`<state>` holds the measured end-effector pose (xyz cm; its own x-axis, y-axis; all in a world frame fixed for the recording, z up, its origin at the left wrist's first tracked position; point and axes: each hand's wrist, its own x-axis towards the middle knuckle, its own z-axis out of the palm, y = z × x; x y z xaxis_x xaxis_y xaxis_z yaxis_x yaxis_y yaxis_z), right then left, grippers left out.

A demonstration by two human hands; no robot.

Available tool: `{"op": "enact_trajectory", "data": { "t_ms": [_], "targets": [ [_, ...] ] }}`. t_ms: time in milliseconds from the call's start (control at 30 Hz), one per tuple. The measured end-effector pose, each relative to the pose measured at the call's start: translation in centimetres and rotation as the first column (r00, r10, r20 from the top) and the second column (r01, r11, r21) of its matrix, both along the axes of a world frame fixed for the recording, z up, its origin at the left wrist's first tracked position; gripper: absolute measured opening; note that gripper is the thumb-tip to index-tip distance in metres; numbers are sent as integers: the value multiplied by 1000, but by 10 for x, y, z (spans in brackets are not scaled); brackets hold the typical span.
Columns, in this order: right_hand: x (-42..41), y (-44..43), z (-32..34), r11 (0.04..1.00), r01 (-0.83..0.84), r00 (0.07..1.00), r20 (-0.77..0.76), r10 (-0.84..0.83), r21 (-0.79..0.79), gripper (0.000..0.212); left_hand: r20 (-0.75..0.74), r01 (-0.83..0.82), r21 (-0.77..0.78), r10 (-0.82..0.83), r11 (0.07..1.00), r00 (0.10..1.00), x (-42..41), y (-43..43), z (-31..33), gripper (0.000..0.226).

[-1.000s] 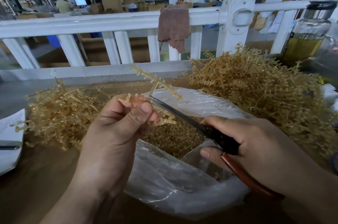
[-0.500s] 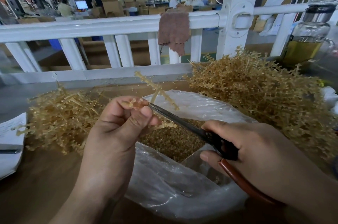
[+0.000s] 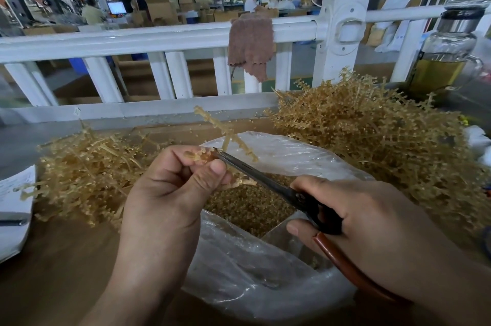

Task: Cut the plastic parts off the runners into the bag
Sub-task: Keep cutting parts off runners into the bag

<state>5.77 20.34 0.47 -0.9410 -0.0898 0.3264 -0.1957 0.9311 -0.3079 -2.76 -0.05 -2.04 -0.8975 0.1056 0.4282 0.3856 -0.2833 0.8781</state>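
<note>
Pinching the runner (image 3: 214, 123) above the bag (image 3: 265, 285), left hand (image 3: 164, 192); right hand (image 3: 372, 224) gripping scissors (image 3: 265, 179), tips against it.

On brown wooden tabletop (image 3: 58, 272): clear plastic bag (image 3: 265, 280) between left heap of tan plastic runners (image 3: 79, 174) and right heap (image 3: 372, 139); white paper (image 3: 13, 208) far left.

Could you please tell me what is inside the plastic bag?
The plastic bag holds a heap of amber cut parts. The right hand and scissors cover part of the opening; how deep the heap goes cannot be seen.
</note>
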Motion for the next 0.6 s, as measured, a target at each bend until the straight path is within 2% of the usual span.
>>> {"op": "enact_trajectory", "data": {
  "t_ms": [467, 600],
  "targets": [
    [0, 2, -1, 999, -13, 997, -76, 15, 33, 35, -15, -68, -78, 67, 995, 998, 6, 3, 5, 15],
    [-1, 2, 0, 999, -25, 996, -85, 29, 44, 36, -9, -84, -87, 84, 993, 996, 8, 4, 7, 13]
  ]
}}
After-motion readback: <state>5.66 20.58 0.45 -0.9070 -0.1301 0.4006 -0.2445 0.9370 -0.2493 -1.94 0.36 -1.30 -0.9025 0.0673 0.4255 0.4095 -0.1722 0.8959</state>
